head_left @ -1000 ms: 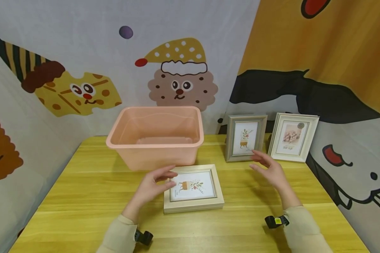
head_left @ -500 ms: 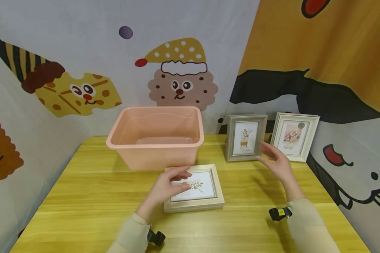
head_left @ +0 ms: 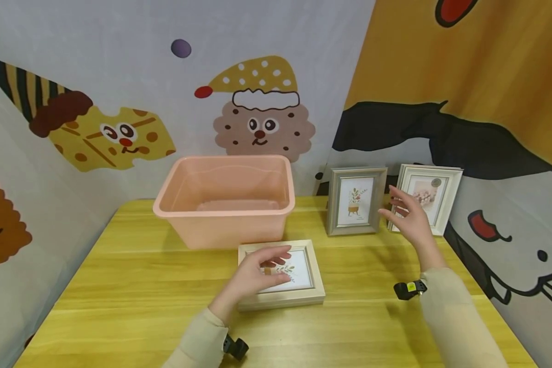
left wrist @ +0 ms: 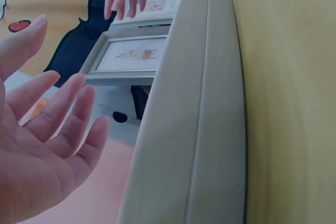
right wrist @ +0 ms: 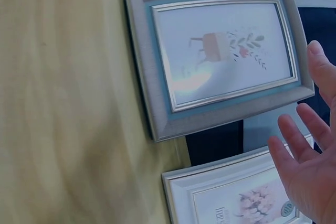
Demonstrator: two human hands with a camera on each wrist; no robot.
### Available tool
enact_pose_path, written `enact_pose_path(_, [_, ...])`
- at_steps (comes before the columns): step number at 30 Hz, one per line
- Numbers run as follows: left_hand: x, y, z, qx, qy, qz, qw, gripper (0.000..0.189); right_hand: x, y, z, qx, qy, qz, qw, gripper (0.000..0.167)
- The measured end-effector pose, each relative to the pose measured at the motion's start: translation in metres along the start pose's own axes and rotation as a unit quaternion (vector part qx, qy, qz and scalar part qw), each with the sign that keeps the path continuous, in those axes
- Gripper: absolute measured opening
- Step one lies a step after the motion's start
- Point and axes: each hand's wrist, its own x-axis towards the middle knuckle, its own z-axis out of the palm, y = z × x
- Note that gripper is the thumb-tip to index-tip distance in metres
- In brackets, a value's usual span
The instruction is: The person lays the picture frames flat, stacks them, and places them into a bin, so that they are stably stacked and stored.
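Observation:
My left hand point(head_left: 255, 276) hovers over a cream picture frame point(head_left: 303, 294) lying flat on the table, fingers loosely bent and nothing in them. In the left wrist view, a seam runs along the cream frame's side. A grey picture frame point(head_left: 356, 202) with a potted-plant print stands upright further back. At its right edge is my right hand point(head_left: 411, 220), thumb and fingers spread apart and holding nothing. Behind that hand a white picture frame point(head_left: 443, 204) with a pink flower print stands tilted, partly covered in the head view. The right wrist view shows both standing frames beside the spread fingers point(right wrist: 294, 135).
A pink plastic bin point(head_left: 225, 227) stands at the back, left of the grey frame and just behind the cream one. The wood-grain table point(head_left: 129, 286) ends at a cartoon-printed cloth point(head_left: 133, 66) behind. Each wrist wears a small black camera point(head_left: 236, 347).
My left hand has moved right, further over the cream frame. My right hand has shifted right and away from me, from the grey frame's front to its right edge. The frames stay in place.

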Motion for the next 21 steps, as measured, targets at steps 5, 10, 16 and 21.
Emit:
enact_pose_path(5, [0.0, -0.001, 0.008, -0.014, -0.005, 0.002, 0.9999, 0.057, 0.011, -0.002, -0.003, 0.024, -0.003, 0.012, 0.9996, 0.072])
enact_pose_path(10, [-0.001, -0.003, 0.015, -0.034, -0.006, -0.012, 0.9993, 0.057, 0.024, -0.002, -0.001, 0.041, 0.001, 0.015, 0.9991, 0.071])
enact_pose_path(16, [0.0, -0.004, 0.021, -0.05, -0.002, -0.011, 0.9987, 0.057, 0.039, -0.003, -0.001, 0.04, 0.012, 0.023, 0.9989, 0.074])
enact_pose_path(21, [-0.001, -0.005, 0.025, -0.046, -0.003, -0.017, 0.9988, 0.056, 0.048, -0.005, 0.0, 0.052, 0.004, 0.026, 0.9983, 0.076])
